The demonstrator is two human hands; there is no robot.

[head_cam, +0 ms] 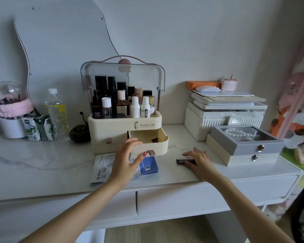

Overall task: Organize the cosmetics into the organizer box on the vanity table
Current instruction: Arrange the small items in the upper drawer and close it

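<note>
The table (pixel 42 165) fills the middle of the frame, and the organizer box (pixel 125 123) stands at its centre, with the right drawer (pixel 148 143) pulled open. A dark flat cosmetic (pixel 182 161) lies right of centre, its long axis left to right, under the fingers of the right hand (pixel 197 159), which curl on it. The left hand (pixel 127 156) is open and rests at the front edge of the drawer. The drawer lies up and left of the cosmetic, with bare table between them.

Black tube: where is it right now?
Head view, right of centre: the black tube lies on the table under the right hand, right of the open drawer.
</note>
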